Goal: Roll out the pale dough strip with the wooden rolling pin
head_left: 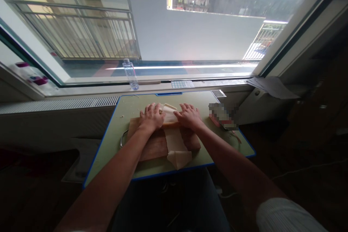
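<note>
A long pale strip of dough lies across a wooden cutting board. Its near end is folded and hangs over the board's front edge onto the table. Between my hands a light-brown rod, which looks like a rolling pin, crosses the dough; its ends are hidden under my palms. My left hand rests palm down on the left, fingers stretched forward. On the right, my right hand lies palm down with fingers spread, its thumb by the dough. Beyond the pin, the far dough is partly folded over.
The board sits on a small green table with a blue rim. A blurred-out item is at the table's right. A clear bottle stands on the windowsill, with papers farther right. A metal handle sticks out left of the board.
</note>
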Demonstrator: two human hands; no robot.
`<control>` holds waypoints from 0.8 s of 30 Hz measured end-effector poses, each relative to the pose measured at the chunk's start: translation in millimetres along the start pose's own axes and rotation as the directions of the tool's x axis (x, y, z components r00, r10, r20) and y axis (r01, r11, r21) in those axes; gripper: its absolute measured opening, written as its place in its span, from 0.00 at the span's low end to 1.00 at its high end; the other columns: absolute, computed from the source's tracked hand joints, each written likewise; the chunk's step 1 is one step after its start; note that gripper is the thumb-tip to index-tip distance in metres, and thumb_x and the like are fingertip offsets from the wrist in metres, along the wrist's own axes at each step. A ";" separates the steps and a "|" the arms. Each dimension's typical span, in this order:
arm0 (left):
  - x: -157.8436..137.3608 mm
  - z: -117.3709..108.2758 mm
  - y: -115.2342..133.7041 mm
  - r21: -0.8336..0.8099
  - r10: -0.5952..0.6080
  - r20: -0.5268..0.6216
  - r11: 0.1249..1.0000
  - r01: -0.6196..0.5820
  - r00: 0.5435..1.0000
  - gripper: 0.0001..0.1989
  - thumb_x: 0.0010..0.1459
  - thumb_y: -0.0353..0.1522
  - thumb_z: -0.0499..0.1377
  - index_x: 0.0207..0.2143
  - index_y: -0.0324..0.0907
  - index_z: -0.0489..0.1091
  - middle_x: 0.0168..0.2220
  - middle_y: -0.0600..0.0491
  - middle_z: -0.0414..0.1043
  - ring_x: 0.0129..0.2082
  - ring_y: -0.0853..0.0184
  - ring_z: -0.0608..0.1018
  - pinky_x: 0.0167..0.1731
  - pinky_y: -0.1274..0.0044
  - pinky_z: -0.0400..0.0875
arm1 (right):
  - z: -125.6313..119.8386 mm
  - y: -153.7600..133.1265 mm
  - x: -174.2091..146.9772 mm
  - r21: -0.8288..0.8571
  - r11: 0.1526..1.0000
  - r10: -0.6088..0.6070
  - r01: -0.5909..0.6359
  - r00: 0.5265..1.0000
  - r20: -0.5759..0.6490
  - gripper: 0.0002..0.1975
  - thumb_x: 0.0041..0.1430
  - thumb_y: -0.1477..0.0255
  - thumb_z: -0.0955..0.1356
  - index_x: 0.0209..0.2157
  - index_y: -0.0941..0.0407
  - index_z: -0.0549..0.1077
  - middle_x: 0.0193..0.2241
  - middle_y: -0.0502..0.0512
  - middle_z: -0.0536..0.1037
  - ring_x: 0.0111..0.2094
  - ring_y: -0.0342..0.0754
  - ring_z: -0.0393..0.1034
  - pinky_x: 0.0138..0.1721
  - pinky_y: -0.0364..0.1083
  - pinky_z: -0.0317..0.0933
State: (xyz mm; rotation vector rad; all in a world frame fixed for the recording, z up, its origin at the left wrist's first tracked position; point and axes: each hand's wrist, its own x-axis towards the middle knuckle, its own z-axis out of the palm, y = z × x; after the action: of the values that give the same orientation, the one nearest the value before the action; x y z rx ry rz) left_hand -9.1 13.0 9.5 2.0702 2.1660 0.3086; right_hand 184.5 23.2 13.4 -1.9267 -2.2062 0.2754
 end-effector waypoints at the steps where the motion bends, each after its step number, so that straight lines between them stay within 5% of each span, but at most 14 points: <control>1: 6.9 0.5 -1.2 0.001 0.004 0.009 1.000 -0.004 1.000 0.35 0.70 0.46 0.45 0.74 0.45 0.59 0.76 0.42 0.55 0.75 0.50 0.59 0.71 0.49 0.55 | 0.6 0.5 6.1 0.008 1.000 0.005 -0.005 1.000 -0.002 0.36 0.73 0.48 0.58 0.74 0.54 0.61 0.74 0.63 0.61 0.73 0.61 0.54 0.71 0.64 0.49; 13: 59.3 -1.4 1.7 0.075 0.017 -0.034 0.997 -0.015 0.999 0.30 0.71 0.43 0.47 0.70 0.43 0.64 0.71 0.41 0.65 0.70 0.50 0.67 0.69 0.55 0.59 | 7.6 2.0 64.0 -0.053 0.998 -0.035 0.026 0.982 -0.183 0.34 0.72 0.48 0.61 0.64 0.61 0.71 0.64 0.70 0.74 0.64 0.64 0.65 0.67 0.62 0.50; 24: -3.4 7.9 -2.2 0.025 0.093 0.005 0.995 -0.094 0.996 0.32 0.73 0.47 0.44 0.73 0.47 0.60 0.75 0.45 0.59 0.73 0.50 0.62 0.71 0.53 0.56 | 5.5 2.8 -6.6 -0.059 0.996 -0.076 0.068 0.985 -0.154 0.31 0.75 0.50 0.60 0.66 0.56 0.71 0.66 0.63 0.74 0.66 0.61 0.63 0.67 0.56 0.51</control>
State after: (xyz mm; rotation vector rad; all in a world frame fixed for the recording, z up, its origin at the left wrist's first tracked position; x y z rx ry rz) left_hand -9.1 10.0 1.1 2.1883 2.0855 0.2881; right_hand 186.6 17.0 7.2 -1.8225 -2.1953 0.0533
